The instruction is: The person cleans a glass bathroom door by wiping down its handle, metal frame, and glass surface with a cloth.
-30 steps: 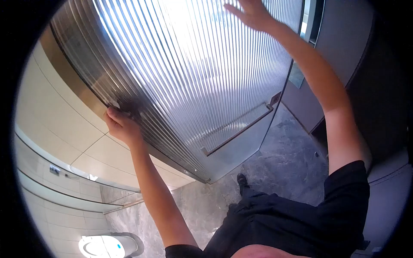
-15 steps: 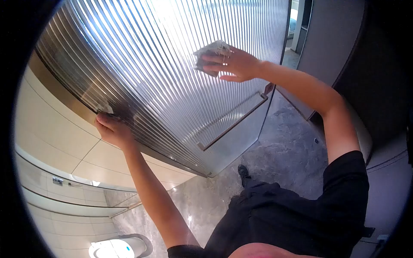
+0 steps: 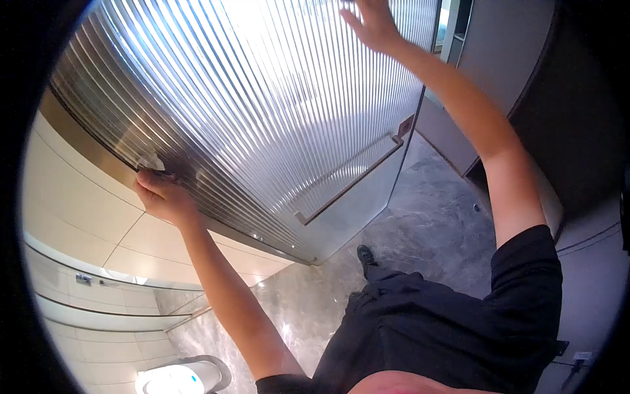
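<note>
A tall ribbed glass panel (image 3: pixel 289 105) fills the upper middle, with a metal bar handle (image 3: pixel 351 184) low on it. At the panel's left edge my left hand (image 3: pixel 164 197) is closed around the edge, near a pale, crumpled patch (image 3: pixel 151 161) by the fingertips. My right hand (image 3: pixel 374 26) reaches to the top of the view against the glass, its thumb spread and other fingers cut off by the frame. Only a small dark bit of the grey cloth (image 3: pixel 348 2) shows at its fingers; the rest is out of view.
Below lies a grey marbled floor (image 3: pixel 436 223), with my dark shoe (image 3: pixel 366 255) on it. A white toilet (image 3: pixel 172 379) stands at the lower left, beside pale tiled walls (image 3: pixel 85 197). Grey panels (image 3: pixel 505 59) rise on the right, and a power plug (image 3: pixel 581 356) shows lower right.
My right hand moved down the glass with the cloth, then back up to the top edge. My left hand and the panel have shifted slightly left in view.
</note>
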Action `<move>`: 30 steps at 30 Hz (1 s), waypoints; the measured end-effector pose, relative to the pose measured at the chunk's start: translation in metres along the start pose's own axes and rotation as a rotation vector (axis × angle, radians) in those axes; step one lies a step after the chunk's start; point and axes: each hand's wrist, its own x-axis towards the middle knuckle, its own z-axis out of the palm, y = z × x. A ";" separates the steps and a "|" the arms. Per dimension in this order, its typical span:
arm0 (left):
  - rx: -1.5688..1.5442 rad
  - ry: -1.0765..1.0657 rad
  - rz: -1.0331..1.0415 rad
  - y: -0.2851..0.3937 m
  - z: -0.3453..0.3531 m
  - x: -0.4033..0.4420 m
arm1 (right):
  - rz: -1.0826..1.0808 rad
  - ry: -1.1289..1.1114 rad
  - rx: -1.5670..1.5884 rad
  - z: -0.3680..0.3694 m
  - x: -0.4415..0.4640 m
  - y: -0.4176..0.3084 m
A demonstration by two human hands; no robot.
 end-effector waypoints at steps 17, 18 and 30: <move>-0.011 -0.018 -0.010 -0.003 -0.002 0.001 | -0.346 -0.340 -0.058 0.030 -0.059 0.003; -0.001 -0.009 0.012 -0.003 -0.001 0.001 | -0.162 -0.364 -0.012 0.042 -0.052 0.017; -0.029 0.003 -0.001 -0.003 -0.002 0.005 | -0.777 -0.957 0.155 0.037 -0.191 -0.117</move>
